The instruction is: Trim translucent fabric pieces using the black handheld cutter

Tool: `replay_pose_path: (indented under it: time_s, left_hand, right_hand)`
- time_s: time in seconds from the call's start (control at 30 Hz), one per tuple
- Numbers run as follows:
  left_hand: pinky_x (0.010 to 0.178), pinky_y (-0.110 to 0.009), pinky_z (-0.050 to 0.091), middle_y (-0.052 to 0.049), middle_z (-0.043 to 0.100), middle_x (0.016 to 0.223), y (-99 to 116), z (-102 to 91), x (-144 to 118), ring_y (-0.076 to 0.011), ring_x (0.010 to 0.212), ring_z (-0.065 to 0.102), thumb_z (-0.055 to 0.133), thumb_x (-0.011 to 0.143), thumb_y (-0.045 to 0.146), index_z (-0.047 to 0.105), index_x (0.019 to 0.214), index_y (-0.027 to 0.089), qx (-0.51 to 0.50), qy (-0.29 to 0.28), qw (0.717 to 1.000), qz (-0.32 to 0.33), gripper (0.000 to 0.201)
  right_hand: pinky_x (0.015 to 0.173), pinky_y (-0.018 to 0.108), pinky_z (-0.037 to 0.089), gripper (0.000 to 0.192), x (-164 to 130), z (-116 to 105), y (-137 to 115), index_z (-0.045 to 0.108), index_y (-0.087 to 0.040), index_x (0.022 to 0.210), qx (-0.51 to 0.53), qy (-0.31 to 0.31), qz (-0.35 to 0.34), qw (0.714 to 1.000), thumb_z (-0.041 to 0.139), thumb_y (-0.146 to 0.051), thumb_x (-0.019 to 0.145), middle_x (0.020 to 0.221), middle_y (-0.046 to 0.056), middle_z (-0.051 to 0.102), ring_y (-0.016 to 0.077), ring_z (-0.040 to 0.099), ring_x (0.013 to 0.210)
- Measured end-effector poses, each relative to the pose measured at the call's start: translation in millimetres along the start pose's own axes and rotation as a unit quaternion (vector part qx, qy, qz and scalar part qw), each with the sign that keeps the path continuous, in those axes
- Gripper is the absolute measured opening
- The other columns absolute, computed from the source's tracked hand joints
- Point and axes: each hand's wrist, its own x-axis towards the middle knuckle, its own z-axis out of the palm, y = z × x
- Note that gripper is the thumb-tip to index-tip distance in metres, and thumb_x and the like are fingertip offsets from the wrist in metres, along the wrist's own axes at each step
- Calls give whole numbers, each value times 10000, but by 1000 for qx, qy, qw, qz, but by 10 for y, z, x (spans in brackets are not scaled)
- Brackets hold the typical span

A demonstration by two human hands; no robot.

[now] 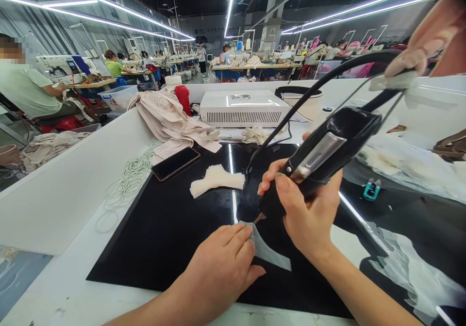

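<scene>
Cutting in hand, by the look of it: right hand point(309, 214) clamped around the black corded cutting tool point(320, 158), tip down and touching the edge of a thin translucent fabric piece point(267, 251) just below the knuckles. Left hand point(222, 263) flat, fingers together, pressing that piece onto the black mat point(163, 234), fingertips just beside the tool tip. Next move likely calls for a steady draw of the tip along the fabric edge, with the pinning fingers kept clear of it. Beyond the left hand, a small stack of cream cut pieces point(216, 179); further out and to the left, a dark phone point(175, 163) and a coil of white elastic cord point(127, 180). Past both hands on the white counter point(54, 195), a white box unit point(242, 107) and heaped beige fabric point(163, 115). Around, a large sewing hall: strip lights, rows of machines, seated workers.
</scene>
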Motion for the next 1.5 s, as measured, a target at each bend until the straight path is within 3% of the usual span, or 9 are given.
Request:
replay_pose_path:
  time_s: [0.17,0.37,0.53,0.9,1.1,1.5]
  left_hand:
    - [1031,-380,677,-112,846,1261,-4,12,-10,-260,1182,821,433,1232,423,738,1114,110,0,-6,1000,6,453]
    - [1039,-380,670,-125,838,1285,-7,19,-20,-263,1190,815,523,1208,425,730,1165,100,-10,-4,1000,1,387]
    - [1046,-372,662,-126,837,1279,-6,18,-18,-261,1183,813,591,1183,425,725,1166,107,-16,-7,1000,1,346]
    - [1049,-373,664,-122,842,1257,-2,12,-9,-257,1172,817,476,1221,413,727,1151,105,-9,2,1000,2,404]
    - [1046,-383,670,-132,834,1282,-4,17,-17,-263,1184,813,535,1202,424,718,1165,104,-13,-12,1000,-3,371]
    - [1027,-376,675,-138,829,1285,-6,11,-15,-261,1182,815,528,1204,436,700,1154,114,-18,-6,1000,-9,368]
  right_hand:
    - [549,318,643,436,1,13,11,547,-338,1130,45,-24,-6,999,929,-418,934,885,-73,731,148,690,606]
    - [477,270,592,489,-16,66,61,517,-323,1147,48,-37,-10,998,929,-473,931,863,-78,731,137,684,597]
    - [444,257,564,424,-20,59,68,507,-330,1137,46,-44,-13,998,889,-415,973,869,-78,720,139,680,600]
    - [457,268,555,404,-23,74,80,507,-330,1130,44,-43,-15,998,875,-408,984,885,-78,718,148,688,609]
    - [589,319,605,441,6,94,95,518,-334,1161,51,-39,-16,998,894,-455,966,868,-84,711,147,678,623]
    - [534,292,555,381,11,143,141,508,-326,1122,57,-54,-11,997,856,-421,998,895,-73,714,137,663,605]
